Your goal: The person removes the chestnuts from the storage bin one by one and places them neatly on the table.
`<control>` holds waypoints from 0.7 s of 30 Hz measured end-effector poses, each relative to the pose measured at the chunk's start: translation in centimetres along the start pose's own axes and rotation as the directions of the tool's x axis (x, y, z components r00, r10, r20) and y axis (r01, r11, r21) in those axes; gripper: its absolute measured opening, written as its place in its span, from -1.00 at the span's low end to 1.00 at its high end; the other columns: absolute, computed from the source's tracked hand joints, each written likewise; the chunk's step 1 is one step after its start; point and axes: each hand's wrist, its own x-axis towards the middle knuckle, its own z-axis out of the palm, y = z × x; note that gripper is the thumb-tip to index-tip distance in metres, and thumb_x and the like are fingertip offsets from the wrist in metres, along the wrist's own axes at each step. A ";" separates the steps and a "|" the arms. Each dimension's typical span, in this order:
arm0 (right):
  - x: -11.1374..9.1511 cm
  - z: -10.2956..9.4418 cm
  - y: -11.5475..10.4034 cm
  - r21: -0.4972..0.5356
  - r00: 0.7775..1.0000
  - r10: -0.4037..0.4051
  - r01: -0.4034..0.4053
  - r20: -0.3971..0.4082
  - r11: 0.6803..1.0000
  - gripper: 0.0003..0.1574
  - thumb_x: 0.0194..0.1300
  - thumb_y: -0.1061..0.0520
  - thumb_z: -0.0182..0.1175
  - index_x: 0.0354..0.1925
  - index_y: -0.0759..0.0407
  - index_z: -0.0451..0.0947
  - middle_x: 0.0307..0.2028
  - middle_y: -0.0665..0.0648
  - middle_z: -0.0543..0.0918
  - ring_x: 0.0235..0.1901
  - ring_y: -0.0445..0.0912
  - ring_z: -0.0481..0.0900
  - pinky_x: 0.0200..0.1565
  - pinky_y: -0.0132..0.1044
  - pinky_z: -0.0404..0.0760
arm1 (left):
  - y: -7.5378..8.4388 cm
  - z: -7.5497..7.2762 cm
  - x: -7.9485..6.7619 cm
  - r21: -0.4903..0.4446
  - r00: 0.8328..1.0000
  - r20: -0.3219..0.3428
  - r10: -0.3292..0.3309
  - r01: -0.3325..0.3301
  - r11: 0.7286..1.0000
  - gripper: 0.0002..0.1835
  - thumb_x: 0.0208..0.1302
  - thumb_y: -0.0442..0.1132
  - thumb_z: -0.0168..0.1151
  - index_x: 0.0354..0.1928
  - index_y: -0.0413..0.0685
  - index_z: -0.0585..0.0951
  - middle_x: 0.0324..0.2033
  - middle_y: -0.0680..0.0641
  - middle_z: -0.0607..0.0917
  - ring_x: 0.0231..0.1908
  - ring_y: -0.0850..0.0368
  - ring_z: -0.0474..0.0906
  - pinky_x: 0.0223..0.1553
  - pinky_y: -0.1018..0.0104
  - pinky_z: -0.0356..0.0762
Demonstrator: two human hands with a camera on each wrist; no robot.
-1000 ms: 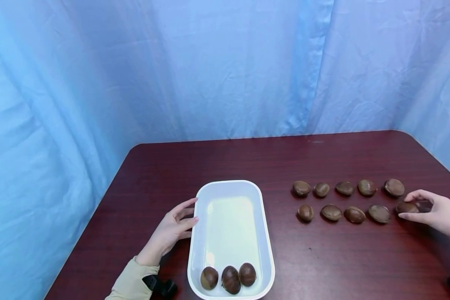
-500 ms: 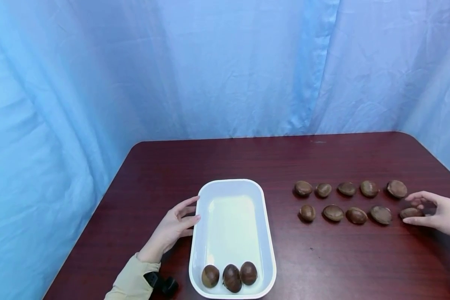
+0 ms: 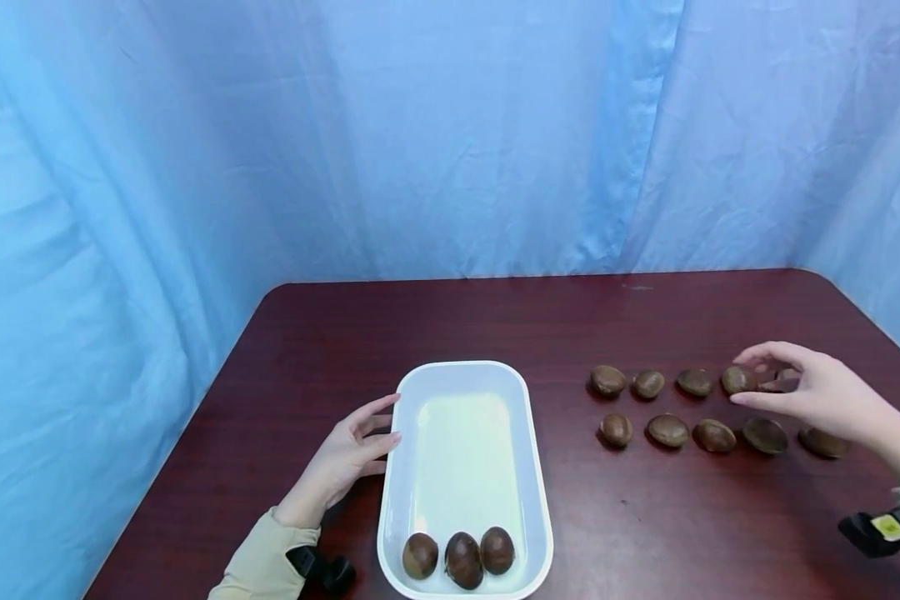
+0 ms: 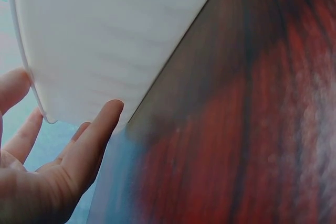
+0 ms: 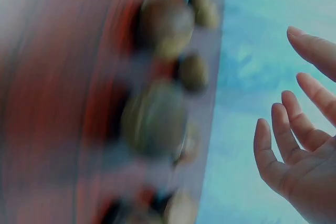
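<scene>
Beside the white tray (image 3: 536, 500), my left hand (image 3: 333, 462) touches the left rim with extended fingers. The left wrist view shows its fingertips against the tray's outer wall (image 4: 105, 35). Three glossy chestnuts (image 3: 463, 560) lie inside the tray's near end. At the right, my right hand (image 3: 817, 387) hovers over the end of the back row, fingers and thumb spread on either side of a chestnut (image 3: 737, 381). Another chestnut there is mostly hidden by the hand. In the right wrist view the fingers (image 5: 281, 129) are apart, with nothing between them; the chestnuts are blurred.
A front row of chestnuts (image 3: 667, 431) runs parallel to the back row (image 3: 648, 384) on the dark red wooden table (image 3: 330, 333). Blue curtains (image 3: 457, 150) hang behind the table and along its sides. Both wrists wear black cameras (image 3: 873, 533).
My right hand has let go of the rightmost chestnut in the front row and moved left and back to the back row. The left hand and tray stay in place.
</scene>
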 end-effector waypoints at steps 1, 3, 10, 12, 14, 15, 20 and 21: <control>0.2 0.2 -0.7 0.008 1.000 -0.026 0.026 -0.006 1.000 -0.52 0.09 0.08 0.40 -0.03 0.11 0.49 -0.17 -0.02 0.55 -0.35 -0.55 0.42 -0.45 -0.40 0.49 | 0.0 0.0 0.0 0.002 1.000 -0.001 0.000 0.000 1.000 -0.33 0.30 -0.24 0.20 0.41 -0.07 0.21 0.18 -0.34 0.40 -0.14 0.10 0.63 -0.15 0.18 0.64; 0.7 0.7 -2.1 0.047 0.998 -0.069 0.069 -0.001 0.997 -0.56 0.09 0.09 0.40 -0.05 0.06 0.51 -0.22 -0.18 0.55 -0.31 -0.52 0.45 -0.40 -0.42 0.50 | 0.0 0.1 0.0 0.004 1.000 -0.005 -0.004 0.004 1.000 -0.33 0.30 -0.25 0.20 0.41 -0.06 0.21 0.18 -0.34 0.40 -0.14 0.10 0.63 -0.15 0.18 0.64; 2.8 3.0 -8.2 0.237 0.986 -0.152 0.132 0.068 0.962 -0.61 0.16 0.11 0.35 -0.04 0.06 0.50 -0.16 -0.10 0.59 -0.24 -0.40 0.54 -0.34 -0.34 0.61 | 0.0 0.0 0.1 0.002 1.000 0.006 -0.008 0.008 1.000 -0.33 0.30 -0.23 0.21 0.41 -0.04 0.20 0.19 -0.33 0.39 -0.13 0.10 0.63 -0.15 0.18 0.64; 3.5 3.6 -10.1 0.284 0.981 -0.168 0.135 0.095 0.949 -0.63 0.17 0.10 0.34 -0.04 0.07 0.50 -0.13 0.01 0.60 -0.23 -0.37 0.54 -0.34 -0.32 0.60 | -0.1 0.0 0.0 0.002 1.000 0.007 -0.008 0.008 1.000 -0.33 0.30 -0.23 0.21 0.41 -0.04 0.20 0.19 -0.34 0.39 -0.14 0.10 0.64 -0.15 0.19 0.64; 4.3 4.2 -11.9 0.333 0.975 -0.188 0.140 0.117 0.933 -0.64 0.18 0.09 0.33 -0.05 0.09 0.50 -0.10 0.08 0.59 -0.21 -0.31 0.55 -0.34 -0.29 0.60 | -0.2 0.0 -0.1 0.003 1.000 0.006 -0.009 0.009 1.000 -0.32 0.30 -0.23 0.21 0.41 -0.06 0.20 0.19 -0.34 0.39 -0.15 0.11 0.64 -0.15 0.19 0.64; 4.7 4.5 -12.8 0.355 0.973 -0.196 0.140 0.125 0.924 -0.64 0.18 0.09 0.33 -0.06 0.09 0.50 -0.09 0.10 0.59 -0.20 -0.30 0.55 -0.32 -0.29 0.60 | -0.2 0.0 -0.2 0.001 1.000 0.006 -0.010 0.010 1.000 -0.32 0.30 -0.23 0.21 0.41 -0.06 0.20 0.19 -0.34 0.39 -0.15 0.11 0.64 -0.15 0.19 0.64; 6.3 6.2 -17.2 0.468 0.956 -0.265 0.177 0.128 0.866 -0.67 0.16 0.14 0.34 -0.10 0.14 0.52 -0.11 0.12 0.61 -0.15 -0.18 0.59 -0.13 -0.27 0.61 | -0.2 -0.1 -0.1 -0.002 1.000 0.013 -0.005 0.005 1.000 -0.32 0.30 -0.23 0.21 0.41 -0.07 0.19 0.19 -0.34 0.38 -0.15 0.12 0.64 -0.14 0.18 0.64; 6.6 6.6 -18.1 0.491 0.952 -0.279 0.184 0.128 0.852 -0.68 0.15 0.16 0.34 -0.11 0.15 0.52 -0.12 0.12 0.61 -0.14 -0.14 0.60 -0.12 -0.26 0.61 | -0.2 -0.1 -0.1 -0.002 1.000 0.012 -0.005 0.005 1.000 -0.32 0.30 -0.23 0.21 0.41 -0.07 0.20 0.19 -0.34 0.38 -0.15 0.13 0.64 -0.15 0.18 0.64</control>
